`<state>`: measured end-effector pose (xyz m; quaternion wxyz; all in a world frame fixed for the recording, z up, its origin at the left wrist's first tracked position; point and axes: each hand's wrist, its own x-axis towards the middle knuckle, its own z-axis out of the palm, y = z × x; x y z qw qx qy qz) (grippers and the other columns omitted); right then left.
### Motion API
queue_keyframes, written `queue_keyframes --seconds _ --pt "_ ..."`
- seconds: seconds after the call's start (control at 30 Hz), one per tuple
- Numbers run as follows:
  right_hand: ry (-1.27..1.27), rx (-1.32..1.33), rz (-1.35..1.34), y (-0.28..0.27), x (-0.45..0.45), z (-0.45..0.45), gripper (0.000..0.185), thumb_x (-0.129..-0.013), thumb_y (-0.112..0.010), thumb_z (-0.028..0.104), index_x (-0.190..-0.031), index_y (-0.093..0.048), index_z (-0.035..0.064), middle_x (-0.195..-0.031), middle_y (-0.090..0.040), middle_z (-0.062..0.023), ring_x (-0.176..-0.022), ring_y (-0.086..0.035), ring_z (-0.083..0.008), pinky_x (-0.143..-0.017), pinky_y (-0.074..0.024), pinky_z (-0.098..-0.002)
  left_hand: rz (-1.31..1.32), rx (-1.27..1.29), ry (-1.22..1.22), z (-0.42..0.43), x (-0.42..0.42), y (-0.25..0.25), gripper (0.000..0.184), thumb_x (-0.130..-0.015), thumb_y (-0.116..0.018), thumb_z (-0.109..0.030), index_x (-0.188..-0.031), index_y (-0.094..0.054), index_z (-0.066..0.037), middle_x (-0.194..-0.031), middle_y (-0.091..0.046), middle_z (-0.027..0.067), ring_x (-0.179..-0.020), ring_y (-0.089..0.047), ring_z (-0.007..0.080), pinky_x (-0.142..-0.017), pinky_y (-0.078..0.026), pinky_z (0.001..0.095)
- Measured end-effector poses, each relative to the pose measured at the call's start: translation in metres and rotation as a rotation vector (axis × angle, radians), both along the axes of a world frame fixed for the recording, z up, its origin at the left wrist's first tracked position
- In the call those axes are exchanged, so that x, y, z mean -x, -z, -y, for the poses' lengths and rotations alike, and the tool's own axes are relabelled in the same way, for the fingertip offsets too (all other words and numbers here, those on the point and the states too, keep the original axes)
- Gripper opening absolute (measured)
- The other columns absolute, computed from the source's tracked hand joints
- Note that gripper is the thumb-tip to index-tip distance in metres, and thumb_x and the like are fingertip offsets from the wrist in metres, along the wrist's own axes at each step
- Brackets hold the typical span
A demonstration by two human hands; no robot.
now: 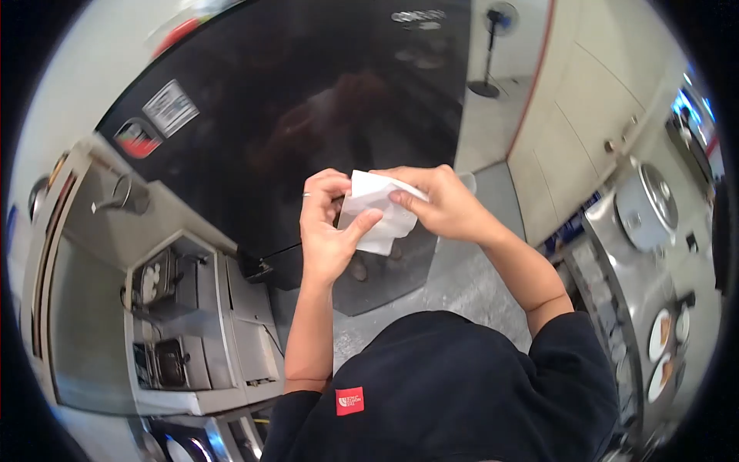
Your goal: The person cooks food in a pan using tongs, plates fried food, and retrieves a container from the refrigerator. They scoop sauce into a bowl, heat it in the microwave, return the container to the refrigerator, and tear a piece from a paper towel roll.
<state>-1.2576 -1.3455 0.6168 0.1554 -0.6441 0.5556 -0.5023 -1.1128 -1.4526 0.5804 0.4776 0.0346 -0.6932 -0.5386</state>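
Observation:
A folded white sheet that looks like a paper napkin (376, 212) is held up in front of my chest, its layers bent and uneven. My left hand (329, 219) grips its left side, thumb pressed on the near face and fingers behind. On the upper right edge, my right hand (435, 202) pinches it between thumb and fingers. Beyond both hands stands a large glossy black appliance (323, 100), with stickers at its upper left; neither hand appears to touch it.
At left, a metal counter (231, 308) holds two deep fryers (171, 362). On the right counter stand a rice cooker (647, 206) and plates with food (660, 335). A beige door (570, 115) and a standing fan (493, 46) are at the back right.

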Motion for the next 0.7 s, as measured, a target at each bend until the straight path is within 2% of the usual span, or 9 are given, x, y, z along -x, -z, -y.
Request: queue_keyframes --seconds 0.03,0.13,0.2,0.33,0.4,0.43,0.47,0.57,0.7 --pt "0.024 -0.043 0.075 -0.006 0.006 -0.012 0.025 -0.080 -0.053 0.005 -0.104 -0.058 -0.0005 -0.091 -0.062 -0.0185 -0.084 -0.062 -0.0247 -0.072 -0.0464 -0.0316 0.017 -0.149 0.099 -0.008 0.005 -0.003 0.060 -0.064 -0.075 -0.006 -0.114 -0.043 -0.002 -0.107 -0.046 0.0094 -0.095 -0.050 0.0180 -0.080 -0.044 0.0290" --pt "0.027 -0.036 0.176 0.005 0.035 -0.031 0.023 -0.078 -0.052 0.004 -0.099 -0.059 -0.0011 -0.089 -0.063 -0.0167 -0.083 -0.062 -0.0230 -0.072 -0.0466 -0.0315 0.263 -0.318 0.335 -0.020 0.023 0.009 0.065 -0.067 -0.072 -0.005 -0.121 -0.036 -0.001 -0.116 -0.044 0.0123 -0.102 -0.049 0.0199 -0.083 -0.044 0.0310" --pt "0.069 0.031 0.022 0.006 0.041 -0.055 0.026 -0.076 -0.054 0.004 -0.101 -0.057 0.0001 -0.090 -0.062 -0.0167 -0.084 -0.062 -0.0251 -0.071 -0.0471 -0.0311 0.471 -0.206 0.365 -0.021 0.041 0.031 0.045 -0.074 -0.065 -0.006 -0.115 -0.046 0.000 -0.103 -0.056 0.0079 -0.094 -0.053 0.0139 -0.080 -0.044 0.0287" --pt "-0.098 -0.293 -0.342 -0.001 0.024 -0.118 0.048 -0.077 -0.063 0.018 -0.121 -0.046 0.0085 -0.122 -0.050 -0.0070 -0.113 -0.046 -0.0286 -0.097 -0.0257 -0.0548 0.503 -0.185 0.598 -0.050 0.067 0.033 0.019 -0.071 -0.059 -0.001 -0.090 -0.061 0.000 -0.084 -0.062 0.0058 -0.078 -0.058 0.0126 -0.068 -0.046 0.0248" --pt "-0.149 -0.244 -0.314 0.012 0.030 -0.146 0.069 -0.070 -0.069 0.030 -0.129 -0.037 0.0119 -0.133 -0.038 -0.0055 -0.126 -0.029 -0.0305 -0.098 -0.0127 -0.0621 0.496 -0.128 0.619 -0.057 0.081 0.040 0.013 -0.070 -0.060 0.001 -0.083 -0.062 0.000 -0.082 -0.062 0.0080 -0.075 -0.058 0.0141 -0.065 -0.047 0.0256" --pt "-0.118 -0.114 -0.204 0.018 0.035 -0.157 0.081 -0.066 -0.070 0.039 -0.132 -0.033 0.0091 -0.136 -0.034 -0.0074 -0.130 -0.018 -0.0321 -0.101 -0.0150 -0.0549 0.448 -0.151 0.679 -0.061 0.085 0.043 0.016 -0.066 -0.061 0.005 -0.081 -0.063 0.001 -0.083 -0.062 0.0094 -0.076 -0.059 0.0150 -0.066 -0.046 0.0258" --pt "-0.040 0.103 0.100 0.027 0.040 -0.161 0.081 -0.068 -0.070 0.036 -0.132 -0.031 0.0055 -0.135 -0.035 -0.0109 -0.129 -0.022 -0.0299 -0.104 -0.0177 -0.0466 0.401 -0.179 0.725 -0.068 0.088 0.043 0.019 -0.061 -0.061 0.009 -0.079 -0.064 0.002 -0.084 -0.063 0.0108 -0.078 -0.059 0.0159 -0.067 -0.046 0.0261" --pt "0.330 0.165 0.537 0.052 0.030 -0.170 0.066 -0.073 -0.068 0.023 -0.128 -0.037 0.0023 -0.128 -0.041 -0.0156 -0.123 -0.033 -0.0229 -0.100 -0.0272 -0.0359 0.341 0.041 0.797 -0.093 0.102 0.029 0.017 -0.059 -0.062 0.009 -0.074 -0.065 0.000 -0.083 -0.063 0.0128 -0.076 -0.060 0.0175 -0.066 -0.046 0.0253" --pt "0.416 -0.089 0.695 0.059 0.022 -0.194 0.054 -0.076 -0.067 0.021 -0.121 -0.046 -0.0003 -0.112 -0.053 -0.0134 -0.104 -0.050 -0.0171 -0.088 -0.0390 -0.0296 0.245 0.100 0.804 -0.112 0.117 0.020 0.017 -0.061 -0.063 0.008 -0.077 -0.063 0.001 -0.084 -0.063 0.0131 -0.075 -0.060 0.0168 -0.066 -0.046 0.0248"
